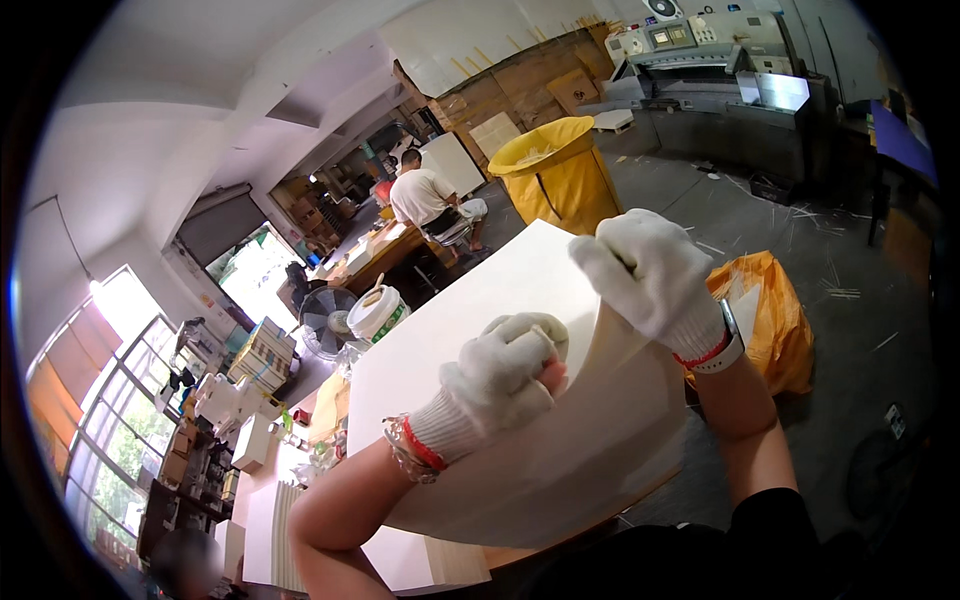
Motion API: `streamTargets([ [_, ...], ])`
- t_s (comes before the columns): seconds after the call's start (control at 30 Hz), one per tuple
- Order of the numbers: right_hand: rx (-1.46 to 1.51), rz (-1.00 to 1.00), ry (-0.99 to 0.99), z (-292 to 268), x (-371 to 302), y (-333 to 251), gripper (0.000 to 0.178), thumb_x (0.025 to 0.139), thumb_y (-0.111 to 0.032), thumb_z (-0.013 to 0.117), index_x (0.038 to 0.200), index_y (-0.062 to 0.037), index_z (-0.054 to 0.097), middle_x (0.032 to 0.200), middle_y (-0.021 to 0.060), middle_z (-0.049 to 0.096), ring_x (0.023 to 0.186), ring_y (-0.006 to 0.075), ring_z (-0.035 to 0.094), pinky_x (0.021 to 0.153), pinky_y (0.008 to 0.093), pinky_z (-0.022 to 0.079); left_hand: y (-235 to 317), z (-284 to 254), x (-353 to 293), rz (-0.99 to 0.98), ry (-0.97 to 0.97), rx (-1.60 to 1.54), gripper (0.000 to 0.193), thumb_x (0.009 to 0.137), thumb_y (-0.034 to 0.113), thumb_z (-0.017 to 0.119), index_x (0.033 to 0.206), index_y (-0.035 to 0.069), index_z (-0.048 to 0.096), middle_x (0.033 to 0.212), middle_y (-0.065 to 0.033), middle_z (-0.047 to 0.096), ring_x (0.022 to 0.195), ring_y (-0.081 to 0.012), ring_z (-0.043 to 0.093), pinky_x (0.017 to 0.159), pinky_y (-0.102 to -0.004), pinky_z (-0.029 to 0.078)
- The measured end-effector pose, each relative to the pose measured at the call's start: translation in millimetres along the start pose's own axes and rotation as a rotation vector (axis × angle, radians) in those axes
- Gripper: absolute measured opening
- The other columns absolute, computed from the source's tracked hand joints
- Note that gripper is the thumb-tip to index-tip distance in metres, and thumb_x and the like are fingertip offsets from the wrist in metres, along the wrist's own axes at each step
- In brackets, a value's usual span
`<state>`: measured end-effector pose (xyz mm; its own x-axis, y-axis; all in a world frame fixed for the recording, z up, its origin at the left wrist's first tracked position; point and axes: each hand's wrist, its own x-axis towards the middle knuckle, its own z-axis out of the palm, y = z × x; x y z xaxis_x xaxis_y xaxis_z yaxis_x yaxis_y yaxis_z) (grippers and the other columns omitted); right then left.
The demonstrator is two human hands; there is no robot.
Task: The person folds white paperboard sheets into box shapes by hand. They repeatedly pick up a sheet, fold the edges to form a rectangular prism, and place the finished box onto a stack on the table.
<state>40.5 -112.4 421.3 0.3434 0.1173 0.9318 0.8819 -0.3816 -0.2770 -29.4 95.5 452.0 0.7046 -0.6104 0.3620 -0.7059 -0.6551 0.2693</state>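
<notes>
Workshop with grey floor (780, 230), strewn with paper scraps. Worktable (400, 560) below, carrying a large stack of white sheets (470, 320) across its middle, reaching to the near edge. Left hand (505, 372), in a white knit glove, curled into a loose fist and pressing on top of the stack near its right side, bare fingertip showing at the glove's end. Right hand (650, 270), also gloved, closed on the stack's far right corner, bending several sheets up and back. Watch (725, 355) on that wrist, bracelet on the left wrist. Yellow bag (775, 310) just right of the stack, on the floor. Yellow bin (555, 175) beyond the stack's far corner. Seated person in white shirt (420, 195) at a far table, back turned. Fan (325, 318) and white bucket (378, 312) off the stack's left edge. Grey cutting machine (720, 70) against the far wall.
</notes>
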Motion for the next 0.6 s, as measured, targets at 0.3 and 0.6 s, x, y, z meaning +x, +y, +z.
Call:
streamTargets([
  [0.3,0.008,-0.115,0.135,4.0,-17.8,12.4,0.012,0.093,-0.006,0.059,0.098,0.0015,0.066,0.064,0.0074,0.046,0.055,0.0214,0.048,0.051,0.0349,0.036,-14.4,-6.3,-7.2,-0.069,0.008,-0.261,0.023,0.084,0.008,0.075,0.083,0.002,0.052,0.109,-0.0178,0.066,0.096,-0.0247,0.064,0.085,-0.0357,0.051],
  [0.6,0.014,-0.15,0.197,6.9,-17.9,13.6,0.007,0.091,-0.003,0.061,0.09,0.0021,0.066,0.06,0.007,0.044,0.053,0.0199,0.045,0.049,0.0335,0.036,-15.8,-1.8,-6.1,-0.014,0.028,-0.131,0.032,0.079,0.016,0.083,0.083,0.005,0.053,0.11,-0.0172,0.067,0.1,-0.0251,0.065,0.088,-0.035,0.052],
])
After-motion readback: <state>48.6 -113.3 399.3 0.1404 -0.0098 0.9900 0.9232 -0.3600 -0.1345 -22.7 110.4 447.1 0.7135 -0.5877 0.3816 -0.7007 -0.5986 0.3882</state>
